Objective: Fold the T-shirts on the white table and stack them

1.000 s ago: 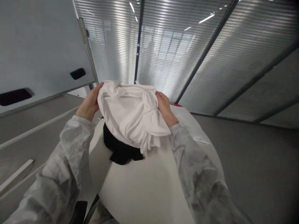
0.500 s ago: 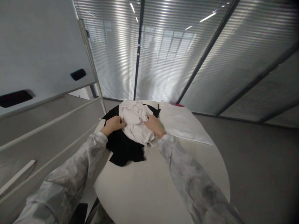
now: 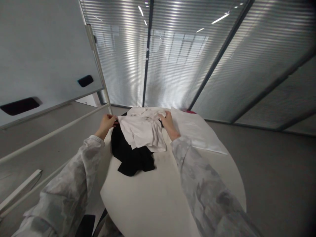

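Note:
A crumpled white garment, its exact kind unclear, lies over a black garment on the far part of the white table. My left hand pinches the white garment's left corner and holds it out past the black cloth. On the other side, my right hand is closed on the white garment's right edge, with its fingertips partly hidden in the folds. The near edge of the white cloth hangs loosely toward me. Part of the black garment shows beneath it, with a short sleeve-like end on the tabletop.
A smooth white cloth lies flat on the table's right side, with a bit of red fabric at its far edge. A whiteboard on a frame stands at the left. Glass panels with blinds are behind the table.
My left hand has moved left and a little up, drawing the white garment's corner outward. My right hand has shifted slightly up and right. The bunched white cloth is now more spread out.

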`<control>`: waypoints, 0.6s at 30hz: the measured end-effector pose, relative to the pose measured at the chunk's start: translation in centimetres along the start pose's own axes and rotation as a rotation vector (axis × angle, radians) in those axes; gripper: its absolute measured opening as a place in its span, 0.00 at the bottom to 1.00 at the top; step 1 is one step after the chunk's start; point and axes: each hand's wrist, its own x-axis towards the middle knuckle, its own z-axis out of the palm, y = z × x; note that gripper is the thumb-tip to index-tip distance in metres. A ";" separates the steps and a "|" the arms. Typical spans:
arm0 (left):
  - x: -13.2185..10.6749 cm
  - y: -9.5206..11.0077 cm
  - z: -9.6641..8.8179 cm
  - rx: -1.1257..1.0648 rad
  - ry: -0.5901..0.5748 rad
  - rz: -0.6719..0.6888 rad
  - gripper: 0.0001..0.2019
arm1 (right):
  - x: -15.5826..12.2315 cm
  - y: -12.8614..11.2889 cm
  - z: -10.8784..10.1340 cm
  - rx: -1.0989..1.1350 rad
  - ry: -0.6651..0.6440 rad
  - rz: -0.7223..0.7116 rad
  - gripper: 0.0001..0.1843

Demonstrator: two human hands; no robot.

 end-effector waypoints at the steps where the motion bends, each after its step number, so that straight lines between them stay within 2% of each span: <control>1: -0.8 -0.3 0.0 0.031 0.025 0.039 0.14 | -1.5 0.1 0.0 -0.033 -0.014 -0.023 0.26; 2: -1.8 -0.6 0.0 0.068 0.013 0.112 0.16 | -3.2 0.1 0.0 -0.074 -0.067 -0.089 0.25; 3: -2.8 -0.8 0.1 0.116 -0.053 0.220 0.19 | -4.9 0.1 -0.1 -0.109 -0.155 -0.176 0.24; 5: -4.9 -1.1 0.4 0.245 -0.321 0.497 0.22 | -8.0 0.2 -0.2 -0.160 -0.331 -0.345 0.19; 7: -6.5 -1.2 0.7 0.361 -0.620 0.729 0.21 | -10.2 0.2 -0.4 -0.173 -0.430 -0.461 0.17; 9: -7.3 -1.4 1.1 0.390 -0.756 0.827 0.18 | -11.3 0.3 -0.8 -0.144 -0.461 -0.523 0.15; 11: -7.5 -1.7 1.4 0.361 -0.759 0.844 0.19 | -11.4 0.3 -1.2 -0.080 -0.480 -0.528 0.09; 12: -7.4 -1.9 1.5 0.335 -0.737 0.828 0.19 | -11.2 0.3 -1.4 -0.042 -0.486 -0.510 0.06; 14: -7.0 -1.9 1.5 0.254 -0.649 0.754 0.19 | -10.5 0.2 -1.7 0.039 -0.455 -0.448 0.06; 18: -5.8 -0.9 0.1 -0.087 -0.352 0.556 0.21 | -9.8 -1.4 -1.9 0.228 -0.167 -0.297 0.07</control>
